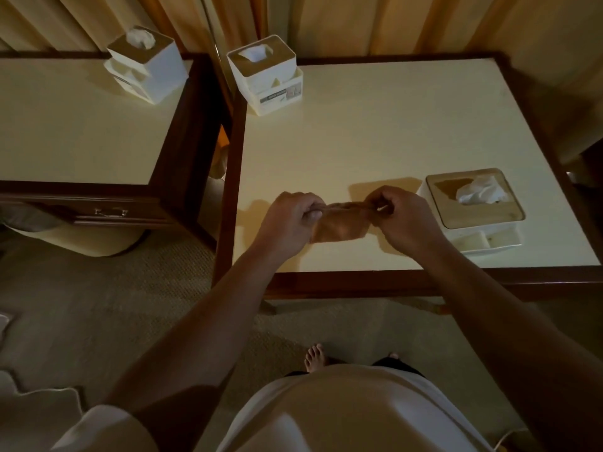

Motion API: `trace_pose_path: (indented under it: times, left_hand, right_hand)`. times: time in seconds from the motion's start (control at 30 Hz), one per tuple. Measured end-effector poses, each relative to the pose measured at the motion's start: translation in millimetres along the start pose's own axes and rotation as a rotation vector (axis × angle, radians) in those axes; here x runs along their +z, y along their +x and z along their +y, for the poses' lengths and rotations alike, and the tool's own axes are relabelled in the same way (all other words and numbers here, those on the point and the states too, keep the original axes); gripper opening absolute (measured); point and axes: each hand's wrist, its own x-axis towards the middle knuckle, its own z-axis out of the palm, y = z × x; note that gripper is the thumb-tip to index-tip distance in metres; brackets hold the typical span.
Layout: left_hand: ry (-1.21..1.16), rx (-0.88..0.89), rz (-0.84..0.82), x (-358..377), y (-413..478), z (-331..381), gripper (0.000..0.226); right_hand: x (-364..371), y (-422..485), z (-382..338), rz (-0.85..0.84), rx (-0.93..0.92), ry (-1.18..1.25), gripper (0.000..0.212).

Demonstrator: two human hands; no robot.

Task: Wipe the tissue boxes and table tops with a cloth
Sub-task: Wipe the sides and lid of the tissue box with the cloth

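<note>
Tan cloth [339,223] hangs stretched between the left hand [290,220] and right hand [401,220], each pinching a top corner just above the table top [391,125], probably refolding it for wiping. One tissue box [473,203] sits at three o'clock, a second tissue box [264,73] at eleven.

We stand at six o'clock of the table [408,125]. Over its near edge our left hand [288,220] and right hand [403,220] hold the cloth [339,225]. From the cloth, the near tissue box [473,216] sits at three o'clock and the far tissue box [264,79] at eleven. The second table [71,125] lies at nine o'clock, with the third tissue box [146,66] on its far right corner.
</note>
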Motion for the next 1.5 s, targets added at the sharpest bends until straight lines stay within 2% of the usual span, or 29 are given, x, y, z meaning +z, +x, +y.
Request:
trace_pose_path:
  times: [0.1, 0.2, 0.3, 0.4, 0.5, 0.67, 0.77, 0.93, 1.07, 1.13, 1.23, 1.3, 1.43, 1.5]
  left_hand:
    - [0.054, 0.071, 0.129, -5.7, 4.0, 3.3, 0.019]
    - [0.049, 0.098, 0.229, -3.9, -5.2, 0.2, 0.019]
    - [0.128, 0.111, 0.128, 18.5, -28.7, -23.7, 0.014]
    - [0.193, 0.067, -0.097, 46.0, -60.4, -54.8, 0.017]
    - [0.208, 0.028, -0.182, 53.9, -77.0, -67.6, 0.021]
    - [0.147, -0.003, -0.123, 41.6, -58.5, -55.5, 0.022]
    - [0.145, -0.039, -0.076, 39.2, -31.9, -52.1, 0.023]
    - [0.245, -0.081, -0.11, 51.3, -5.8, -59.2, 0.023]
    - [0.217, -0.113, -0.111, 55.6, -7.5, -59.6, 0.023]
    - [0.239, -0.114, -0.116, 55.1, -16.0, -54.4, 0.019]
    - [0.255, -0.146, -0.221, 53.0, -32.4, -39.5, 0.013]
    - [0.247, -0.189, -0.304, 52.3, -34.8, -31.8, 0.023]
    - [0.22, -0.2, -0.257, 51.8, -8.7, -23.3, 0.036]
    - [0.174, -0.174, -0.35, 54.3, 8.6, -22.4, 0.048]
  right_hand:
    - [1.0, 1.7, -6.4, 0.15, -0.083, 0.006, 0.01]
    - [10.9, -12.6, -0.5, 0.205, -0.232, -0.034, 0.016]
    - [38.1, -36.4, 26.4, 0.06, -0.238, -0.122, 0.019]
    - [62.8, -57.7, 49.3, -0.131, -0.147, -0.199, 0.019]
    - [71.2, -66.4, 59.4, -0.183, -0.171, -0.223, 0.015]
    - [68.0, -48.3, 50.7, -0.097, -0.075, -0.166, 0.023]
    - [67.7, -22.7, 42.2, -0.034, -0.037, -0.115, 0.021]
    - [78.3, 3.0, 43.6, -0.066, 0.129, -0.135, 0.021]
    - [83.7, -2.6, 47.5, -0.007, 0.224, -0.126, 0.041]
    - [84.5, -8.7, 49.3, -0.029, 0.277, -0.118, 0.05]
    - [87.3, -16.0, 49.5, -0.086, 0.289, -0.141, 0.044]
    - [90.7, -16.1, 50.3, -0.094, 0.266, -0.135, 0.038]
    - [93.8, -7.8, 49.8, -0.12, 0.177, -0.183, 0.03]
    - [92.7, -4.4, 48.0, -0.115, 0.191, -0.119, 0.024]
